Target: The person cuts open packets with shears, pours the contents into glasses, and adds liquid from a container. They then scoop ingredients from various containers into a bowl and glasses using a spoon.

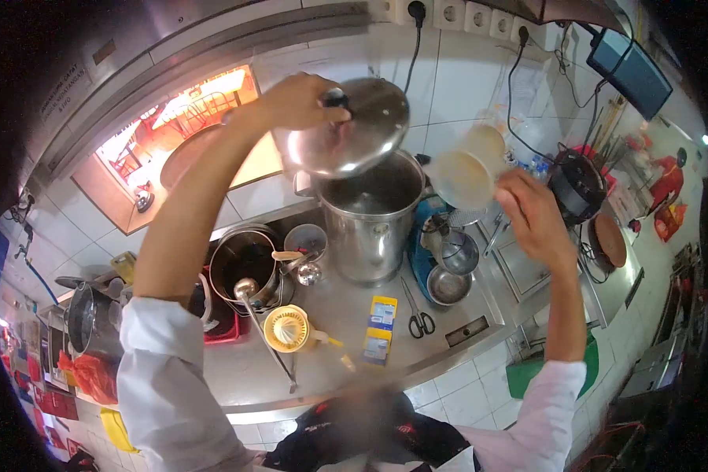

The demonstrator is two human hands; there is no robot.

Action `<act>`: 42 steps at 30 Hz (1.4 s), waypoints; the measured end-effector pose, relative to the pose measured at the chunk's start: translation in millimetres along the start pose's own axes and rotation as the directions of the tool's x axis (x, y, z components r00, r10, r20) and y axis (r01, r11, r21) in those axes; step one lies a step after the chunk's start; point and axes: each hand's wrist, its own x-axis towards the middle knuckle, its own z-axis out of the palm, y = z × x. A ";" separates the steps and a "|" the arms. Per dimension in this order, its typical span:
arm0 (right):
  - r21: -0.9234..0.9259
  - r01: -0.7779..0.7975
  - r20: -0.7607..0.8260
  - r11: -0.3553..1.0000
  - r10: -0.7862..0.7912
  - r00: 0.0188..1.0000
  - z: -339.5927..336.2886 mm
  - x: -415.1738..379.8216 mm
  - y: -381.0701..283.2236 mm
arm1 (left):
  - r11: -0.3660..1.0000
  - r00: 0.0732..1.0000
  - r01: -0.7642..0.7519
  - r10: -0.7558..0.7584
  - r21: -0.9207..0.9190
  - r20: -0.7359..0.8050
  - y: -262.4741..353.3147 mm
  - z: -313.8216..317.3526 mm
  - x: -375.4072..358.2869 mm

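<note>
My left hand point(303, 102) is closed on the black knob of a round steel lid point(354, 134), which is held up and tilted over a tall steel stockpot point(370, 244). Below the lid the pot's mouth shows, dark inside. To the right of the pot, my right hand point(531, 212) grips a pale translucent plastic jug point(464, 177) by its near side. The jug is raised off the counter, tipped sideways with its opening toward the pot, and somewhat blurred.
On the steel counter point(252, 385) lie scissors point(421, 318), a yellow citrus juicer point(287, 329), ladles and a blue-yellow packet point(380, 330). An open pot point(244, 263) stands left of the stockpot. Small steel bowls point(448, 285) sit right, near a black appliance point(577, 185).
</note>
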 end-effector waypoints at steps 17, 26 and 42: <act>-0.022 0.395 0.812 0.918 -0.214 0.543 172.7 142.5 13.4 | 0.940 0.957 0.286 -0.289 0.186 -0.013 -38.4 -70.4 -138.6; 0.301 0.040 0.802 0.953 -0.276 0.530 189.6 165.9 44.2 | 0.955 0.956 0.292 -0.293 0.056 0.023 -39.5 -64.4 -145.2; 0.740 -0.486 0.462 0.466 0.173 0.870 120.1 151.2 87.6 | 0.975 0.977 0.214 -0.215 0.054 0.005 -39.1 -54.9 -131.6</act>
